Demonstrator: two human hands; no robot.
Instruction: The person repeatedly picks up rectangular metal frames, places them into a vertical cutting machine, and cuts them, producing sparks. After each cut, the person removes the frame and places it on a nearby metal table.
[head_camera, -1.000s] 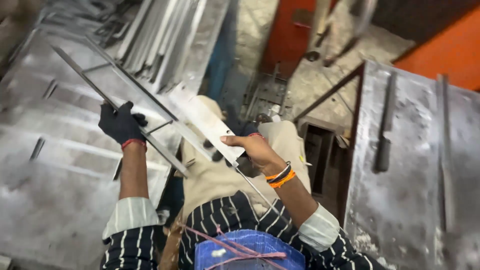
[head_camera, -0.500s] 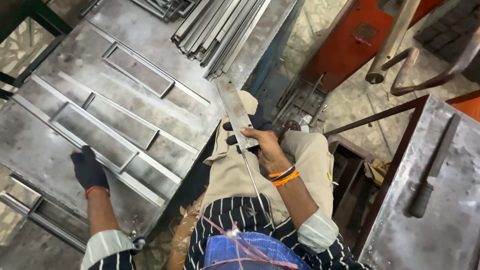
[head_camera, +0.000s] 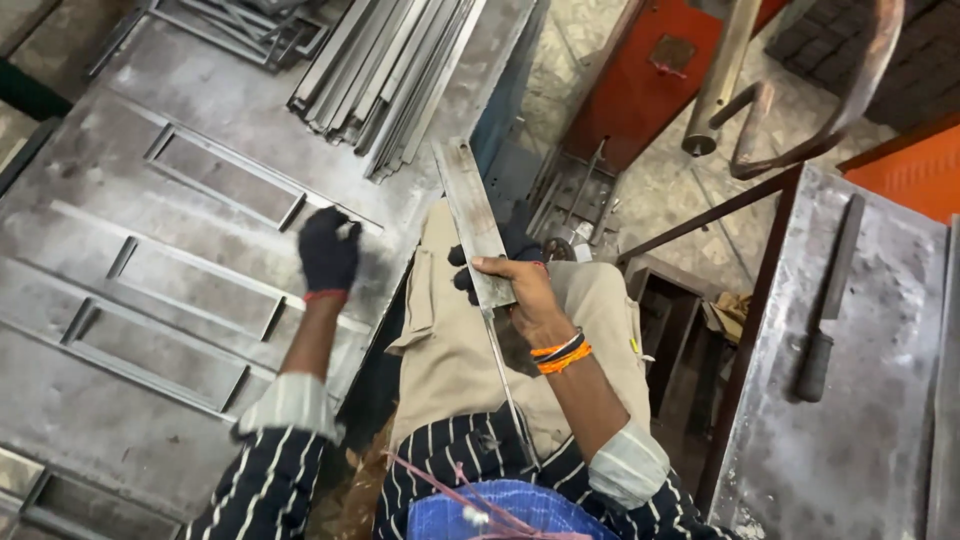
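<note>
Two hands are at work over grey sheet metal, and several things around them are only partly seen. At the far left the metal panel (head_camera: 150, 300), with raised rectangular frames on its face, runs out of view at the left and bottom edges. The left hand (head_camera: 328, 250), in a dark glove, rests on this panel with its fingers curled down against the sheet; whether it pinches anything small cannot be told. Above it a stack of metal strips (head_camera: 400, 70) lies on the panel, its far ends cut off at the top. Near the middle, the right hand (head_camera: 520, 295) is bare and closed on a flat metal strip (head_camera: 470, 215), thumb on top, holding it over the person's lap; the strip's lower part narrows to a thin edge that disappears behind the forearm and striped shirt. A dark shape just behind the strip is hard to make out. To the right, a dark-handled file (head_camera: 828, 300) lies on a grey metal counter (head_camera: 880, 430), well apart from both hands.
</note>
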